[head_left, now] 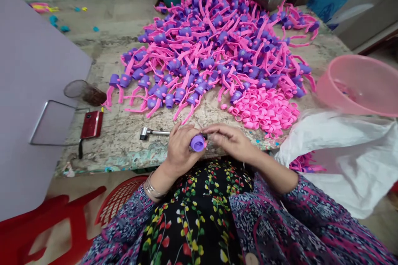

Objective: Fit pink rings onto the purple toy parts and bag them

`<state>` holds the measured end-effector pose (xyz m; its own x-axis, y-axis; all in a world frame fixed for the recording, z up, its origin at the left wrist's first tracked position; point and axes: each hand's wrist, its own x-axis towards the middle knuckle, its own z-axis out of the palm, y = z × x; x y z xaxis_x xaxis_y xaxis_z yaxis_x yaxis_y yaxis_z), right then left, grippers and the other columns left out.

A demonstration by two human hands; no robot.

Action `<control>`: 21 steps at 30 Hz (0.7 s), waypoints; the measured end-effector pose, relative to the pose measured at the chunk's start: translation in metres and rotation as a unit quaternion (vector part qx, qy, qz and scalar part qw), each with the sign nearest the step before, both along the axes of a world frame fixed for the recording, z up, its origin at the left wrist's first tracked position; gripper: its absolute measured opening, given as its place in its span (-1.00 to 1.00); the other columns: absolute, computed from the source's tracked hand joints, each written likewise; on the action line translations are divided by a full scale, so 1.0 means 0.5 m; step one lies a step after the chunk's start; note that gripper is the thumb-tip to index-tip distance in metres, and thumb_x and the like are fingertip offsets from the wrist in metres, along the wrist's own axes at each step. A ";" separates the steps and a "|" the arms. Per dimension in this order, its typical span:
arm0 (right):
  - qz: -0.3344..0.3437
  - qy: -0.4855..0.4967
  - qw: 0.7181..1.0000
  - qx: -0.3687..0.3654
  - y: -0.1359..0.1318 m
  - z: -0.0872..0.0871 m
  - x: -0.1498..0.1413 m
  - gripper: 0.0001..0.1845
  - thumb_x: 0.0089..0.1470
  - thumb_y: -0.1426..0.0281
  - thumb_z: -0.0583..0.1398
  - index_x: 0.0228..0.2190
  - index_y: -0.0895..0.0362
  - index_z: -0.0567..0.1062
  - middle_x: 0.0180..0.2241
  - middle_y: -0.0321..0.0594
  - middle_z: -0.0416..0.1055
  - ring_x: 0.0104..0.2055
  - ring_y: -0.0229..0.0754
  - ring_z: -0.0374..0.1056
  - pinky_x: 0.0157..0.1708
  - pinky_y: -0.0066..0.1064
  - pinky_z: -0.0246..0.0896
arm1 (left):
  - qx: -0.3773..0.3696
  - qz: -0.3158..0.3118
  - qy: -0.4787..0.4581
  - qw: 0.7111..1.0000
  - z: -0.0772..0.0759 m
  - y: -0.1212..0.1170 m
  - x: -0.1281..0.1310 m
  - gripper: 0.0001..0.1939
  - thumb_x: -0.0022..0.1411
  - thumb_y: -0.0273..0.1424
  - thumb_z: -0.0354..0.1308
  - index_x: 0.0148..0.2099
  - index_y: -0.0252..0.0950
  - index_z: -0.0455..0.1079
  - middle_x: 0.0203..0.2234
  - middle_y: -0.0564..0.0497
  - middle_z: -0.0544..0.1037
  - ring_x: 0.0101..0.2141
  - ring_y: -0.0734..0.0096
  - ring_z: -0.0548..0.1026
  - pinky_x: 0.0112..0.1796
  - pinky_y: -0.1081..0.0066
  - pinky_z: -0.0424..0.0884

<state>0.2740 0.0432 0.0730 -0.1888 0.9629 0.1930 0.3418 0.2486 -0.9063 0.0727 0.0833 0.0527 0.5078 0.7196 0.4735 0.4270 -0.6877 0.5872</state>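
Note:
My left hand (183, 147) grips a short purple plastic cylinder (197, 143), its round end facing me. My right hand (230, 140) reaches across from the other side, its fingertips pinching the cylinder's far end. A small dark part shows there, too small to identify. Just left of my hands, a metal rod tool with a socket head (152, 133) lies on the stone table (124, 153). Beyond them spreads a large heap of pink-and-purple plastic pieces (211, 45). Loose pink rings (264, 112) lie in a mound at its near right.
A pink plastic basin (357, 87) and a white plastic sack (342, 153) sit at the right. A red phone (91, 124), a glass (83, 93) and a lilac board (37, 83) lie left. A red stool (118, 198) stands below the table edge.

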 end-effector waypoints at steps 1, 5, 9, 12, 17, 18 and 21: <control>-0.044 -0.077 0.996 0.025 0.022 -0.004 0.021 -0.72 0.29 0.22 0.07 -0.14 0.09 0.50 -0.14 -0.11 0.51 -0.08 -0.05 0.41 -0.03 -0.09 0.28 | -0.038 0.028 -0.025 0.999 0.011 -0.003 0.002 -0.66 0.11 -0.30 0.28 -0.06 -0.17 0.34 -0.24 0.02 0.57 -0.18 0.25 0.54 0.10 0.11 0.26; -0.185 -0.429 0.884 0.025 0.099 -0.040 0.071 -0.63 0.25 0.33 0.05 -0.09 0.28 0.53 -0.20 0.17 0.49 -0.06 0.27 0.29 -0.10 0.13 0.13 | -0.231 0.105 -0.099 0.962 0.053 -0.011 0.008 -0.67 0.07 -0.30 0.29 -0.11 -0.19 0.34 -0.42 0.11 0.46 -0.43 0.45 0.42 -0.31 0.41 0.38; -0.162 -0.530 0.832 0.024 0.126 -0.071 0.065 -0.59 0.24 0.50 -0.04 -0.03 0.38 0.49 -0.19 0.25 0.46 -0.05 0.28 0.22 -0.15 0.07 0.06 | -0.312 0.094 -0.106 0.940 0.065 -0.010 0.001 -0.68 0.01 -0.32 0.31 -0.18 -0.21 0.32 -0.45 0.13 0.42 -0.45 0.48 0.35 -0.36 0.46 0.31; -0.149 -0.548 0.823 0.033 0.127 -0.080 0.063 -0.60 0.23 0.53 -0.06 -0.19 0.29 0.56 -0.22 0.20 0.47 -0.07 0.24 0.21 -0.18 0.03 0.05 | -0.335 0.084 -0.097 0.933 0.059 -0.011 -0.006 -0.70 0.01 -0.33 0.28 -0.18 -0.20 0.33 -0.44 0.13 0.42 -0.42 0.46 0.36 -0.32 0.44 0.31; -0.157 -0.502 0.850 0.040 0.119 -0.075 0.068 -0.69 0.23 0.43 0.01 -0.30 0.19 0.56 -0.26 0.11 0.48 -0.06 0.23 0.23 -0.12 0.08 0.06 | -0.338 0.071 -0.058 0.936 0.054 -0.018 -0.008 -0.70 0.03 -0.36 0.25 -0.15 -0.20 0.33 -0.44 0.14 0.43 -0.43 0.47 0.36 -0.32 0.44 0.29; -0.159 -0.465 0.870 0.043 0.113 -0.072 0.065 -0.72 0.23 0.39 0.04 -0.28 0.18 0.55 -0.26 0.09 0.48 -0.06 0.22 0.25 -0.10 0.10 0.08 | -0.336 0.072 -0.049 0.938 0.054 -0.020 -0.008 -0.69 0.03 -0.36 0.25 -0.13 -0.19 0.32 -0.44 0.14 0.43 -0.44 0.47 0.36 -0.33 0.44 0.28; -0.158 -0.215 0.963 0.026 0.081 -0.057 0.044 -0.76 0.17 0.26 0.18 -0.17 0.12 0.48 -0.23 -0.05 0.48 -0.13 0.06 0.36 -0.10 0.00 0.23 | -0.318 0.097 -0.011 0.943 0.057 -0.026 -0.008 -0.60 -0.01 -0.34 0.28 -0.09 -0.19 0.31 -0.41 0.14 0.45 -0.42 0.46 0.37 -0.35 0.44 0.27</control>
